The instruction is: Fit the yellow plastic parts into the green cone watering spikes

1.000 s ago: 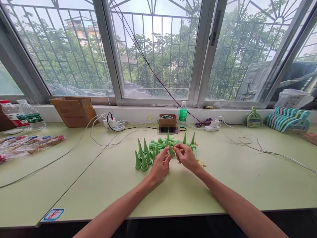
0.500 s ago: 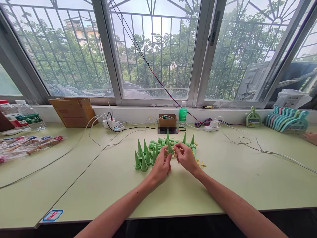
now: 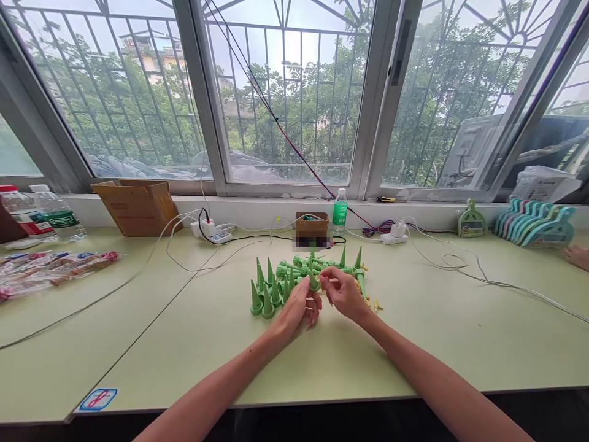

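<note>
A pile of green cone-shaped plastic spikes (image 3: 294, 274) lies on the pale green table (image 3: 193, 331), with several spikes (image 3: 264, 296) standing upright at its left. My left hand (image 3: 298, 308) is closed round the base of one green spike (image 3: 313, 280), point up. My right hand (image 3: 344, 293) pinches a small yellow piece beside that spike, too small to make out. A few small yellow pieces (image 3: 377, 304) lie to the right of my right hand.
Behind the pile stand a small brown box (image 3: 311, 224) and a green-labelled bottle (image 3: 340, 210). White cables (image 3: 464, 265) and a power strip (image 3: 212, 232) cross the table. A cardboard box (image 3: 137, 204), water bottles (image 3: 43, 213) and packets (image 3: 46, 268) are left; coloured plastic items (image 3: 536, 220) and another person's hand (image 3: 578, 256) right.
My hands have drawn slightly toward me and turned the spike a little. The pile and everything else stay put.
</note>
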A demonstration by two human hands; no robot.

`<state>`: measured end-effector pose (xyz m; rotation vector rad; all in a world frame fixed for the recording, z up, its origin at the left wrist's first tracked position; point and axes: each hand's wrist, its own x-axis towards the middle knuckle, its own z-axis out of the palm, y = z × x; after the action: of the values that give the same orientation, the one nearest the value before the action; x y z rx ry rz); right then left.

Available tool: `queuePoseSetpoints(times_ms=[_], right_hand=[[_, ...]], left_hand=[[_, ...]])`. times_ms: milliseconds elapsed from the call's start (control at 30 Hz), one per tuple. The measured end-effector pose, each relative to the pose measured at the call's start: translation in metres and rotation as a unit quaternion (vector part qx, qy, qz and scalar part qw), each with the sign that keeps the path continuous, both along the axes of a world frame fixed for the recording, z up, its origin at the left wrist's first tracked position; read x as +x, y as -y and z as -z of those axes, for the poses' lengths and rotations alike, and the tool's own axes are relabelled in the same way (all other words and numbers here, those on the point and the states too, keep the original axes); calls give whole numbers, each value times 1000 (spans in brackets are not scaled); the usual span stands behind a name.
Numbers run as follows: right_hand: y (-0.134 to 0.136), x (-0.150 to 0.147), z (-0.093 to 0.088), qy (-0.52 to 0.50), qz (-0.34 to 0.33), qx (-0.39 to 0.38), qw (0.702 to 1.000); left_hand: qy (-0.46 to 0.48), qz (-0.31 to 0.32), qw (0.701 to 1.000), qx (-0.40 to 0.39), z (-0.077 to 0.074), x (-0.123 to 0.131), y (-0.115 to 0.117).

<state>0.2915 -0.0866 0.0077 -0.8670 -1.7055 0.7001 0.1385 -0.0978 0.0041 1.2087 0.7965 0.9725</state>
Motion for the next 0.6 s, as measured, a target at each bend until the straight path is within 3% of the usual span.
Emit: queuePoseSetpoints(times_ms=[600], right_hand=[[-3,2,2,18,-19,-2,1000]], left_hand=[[13,23,1000,11,-4,-6,-2]])
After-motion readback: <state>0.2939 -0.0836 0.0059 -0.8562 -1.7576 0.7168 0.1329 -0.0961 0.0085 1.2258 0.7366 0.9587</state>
